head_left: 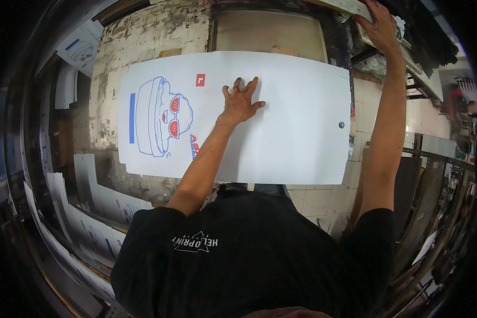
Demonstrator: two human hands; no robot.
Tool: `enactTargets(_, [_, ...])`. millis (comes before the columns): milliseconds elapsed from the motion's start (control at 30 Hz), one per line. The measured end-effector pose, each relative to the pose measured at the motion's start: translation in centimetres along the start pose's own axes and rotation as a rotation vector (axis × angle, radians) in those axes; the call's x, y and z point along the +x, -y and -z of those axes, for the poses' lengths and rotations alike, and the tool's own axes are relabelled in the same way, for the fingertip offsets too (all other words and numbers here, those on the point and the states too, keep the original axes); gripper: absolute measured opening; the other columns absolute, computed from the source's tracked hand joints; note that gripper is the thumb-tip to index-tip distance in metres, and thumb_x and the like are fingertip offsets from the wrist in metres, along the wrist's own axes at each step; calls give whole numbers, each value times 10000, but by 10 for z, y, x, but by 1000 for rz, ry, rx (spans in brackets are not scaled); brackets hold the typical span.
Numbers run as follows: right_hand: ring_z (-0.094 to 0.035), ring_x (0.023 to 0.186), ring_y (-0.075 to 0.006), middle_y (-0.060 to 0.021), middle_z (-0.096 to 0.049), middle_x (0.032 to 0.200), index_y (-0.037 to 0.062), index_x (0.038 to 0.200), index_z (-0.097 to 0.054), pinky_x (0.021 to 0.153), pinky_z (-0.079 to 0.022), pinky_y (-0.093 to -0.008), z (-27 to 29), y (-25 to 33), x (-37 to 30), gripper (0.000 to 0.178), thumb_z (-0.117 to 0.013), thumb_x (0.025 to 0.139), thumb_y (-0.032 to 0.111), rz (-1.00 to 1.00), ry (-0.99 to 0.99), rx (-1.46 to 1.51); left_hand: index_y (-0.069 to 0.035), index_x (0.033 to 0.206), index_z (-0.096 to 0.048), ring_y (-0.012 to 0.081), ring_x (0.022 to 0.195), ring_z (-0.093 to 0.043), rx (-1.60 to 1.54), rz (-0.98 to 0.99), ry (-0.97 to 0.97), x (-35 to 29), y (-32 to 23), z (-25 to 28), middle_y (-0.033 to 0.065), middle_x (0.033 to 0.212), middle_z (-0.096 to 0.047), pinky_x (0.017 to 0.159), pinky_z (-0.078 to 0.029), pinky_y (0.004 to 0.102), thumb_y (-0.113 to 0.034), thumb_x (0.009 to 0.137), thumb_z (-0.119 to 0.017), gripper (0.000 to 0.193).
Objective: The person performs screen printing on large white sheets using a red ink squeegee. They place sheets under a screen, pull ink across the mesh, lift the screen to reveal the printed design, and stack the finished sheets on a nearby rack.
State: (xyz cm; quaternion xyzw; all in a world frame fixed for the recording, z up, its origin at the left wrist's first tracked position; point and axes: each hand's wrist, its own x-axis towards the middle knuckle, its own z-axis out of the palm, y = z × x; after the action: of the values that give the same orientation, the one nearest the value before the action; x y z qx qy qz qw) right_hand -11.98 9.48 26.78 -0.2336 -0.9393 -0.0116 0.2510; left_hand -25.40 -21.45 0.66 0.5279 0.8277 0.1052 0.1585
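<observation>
A large white sheet [297, 127] lies before me. It carries a blue line drawing of a tub-shaped character [159, 124] with red sunglasses, a blue bar and a small red square [200, 80]. There is a dark round spot near the sheet's right edge. My left hand [240, 103] rests flat on its upper middle, fingers spread. Up at the far right, my right hand [379, 25] reaches past the sheet and grips the end of a pale bar [344, 6]; some of its fingertips are hard to make out.
Beneath the sheet is a stained, paint-flecked surface [148, 34], with a beige panel [270, 32] at the back. Similar printed sheets [98, 230] stand in racks at the left. Dark cloth [434, 40] hangs at the far right, above tiled floor [418, 119]. Racks with boards flank me on the right.
</observation>
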Motion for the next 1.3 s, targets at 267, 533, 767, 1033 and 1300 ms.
enactTargets(267, [-446, 1225, -314, -111, -540, 1254, 179, 1297, -540, 1031, -318, -458, -13, -5, -18, 552, -678, 765, 223, 65, -47, -63, -128, 1487, -277, 314, 1361, -311, -15, 48, 28, 15, 4, 9, 130, 1317, -551, 1019, -202, 548, -481, 885, -599, 768])
enactTargets(533, [-385, 1273, -320, -94, -480, 1330, 216, 1369, -480, 1052, -224, -544, -56, -12, -89, 615, -691, 794, 268, 40, -22, -48, -18, 1510, -127, 186, 915, -611, -1422, 90, -986, 29, 51, 77, 121, 1035, -625, 841, -470, 280, -123, 863, -694, 867])
enactTargets(767, [-376, 1273, -329, -121, -485, 1320, 173, 1396, -459, 1062, -221, -552, -81, 22, -147, 651, -696, 790, 196, -107, 124, 8, 14, 1253, -474, 194, 1010, -599, -1479, 251, -850, 9, 78, 99, 117, 1149, -596, 881, -525, 315, 133, 712, -709, 602])
enactTargets(1033, [-438, 1214, -419, -234, -440, 1357, 89, 1410, -411, 996, -397, -477, -151, 10, -33, 617, -647, 858, 231, 117, 120, 165, 8, 1238, -489, 144, 919, -542, -1378, 430, -819, -13, 88, 58, 65, 1044, -611, 810, -448, 256, 88, 577, -800, 735])
enactTargets(1300, [-368, 1302, -440, -105, -297, 1510, 211, 1502, -217, 986, -408, -564, -352, -81, 107, 708, -596, 913, 315, 179, 107, -282, 2, 1271, -482, 134, 887, -495, -1182, 545, -739, -12, 96, 46, 36, 1036, -631, 788, -386, 263, 18, 511, -865, 851])
